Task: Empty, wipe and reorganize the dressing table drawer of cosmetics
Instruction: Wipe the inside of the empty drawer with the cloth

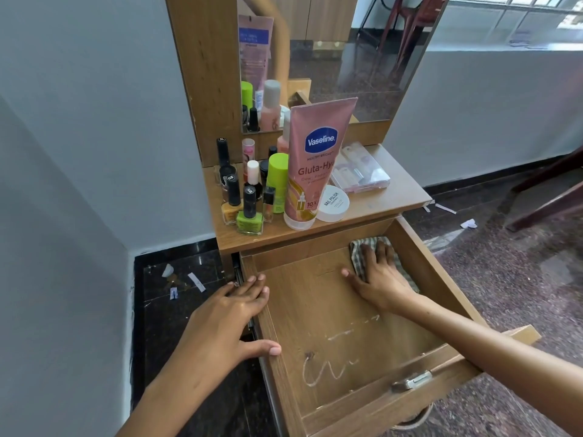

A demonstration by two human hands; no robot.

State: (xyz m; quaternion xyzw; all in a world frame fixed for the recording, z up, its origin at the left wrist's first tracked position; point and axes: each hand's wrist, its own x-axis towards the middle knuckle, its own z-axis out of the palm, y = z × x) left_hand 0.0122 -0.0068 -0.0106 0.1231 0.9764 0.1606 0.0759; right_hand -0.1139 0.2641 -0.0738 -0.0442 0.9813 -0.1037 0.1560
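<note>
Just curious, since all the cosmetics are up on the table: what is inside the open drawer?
Inside the drawer lies only a checked cloth, pressed flat at the far right corner by the right hand. White scribbles mark the bare bottom. The hand hides most of the cloth.

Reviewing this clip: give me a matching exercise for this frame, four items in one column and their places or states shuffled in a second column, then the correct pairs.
Items
1. checked cloth
2. Vaseline tube
3. left hand
4. green nail polish bottle

Places
A. rests on the drawer's left wall
B. stands cap-down on the tabletop, beside the white nail polish remover jar
C. at the tabletop's front left corner
D. pressed under the right hand in the drawer's back right corner

Pairs: 1-D, 2-B, 3-A, 4-C
</note>
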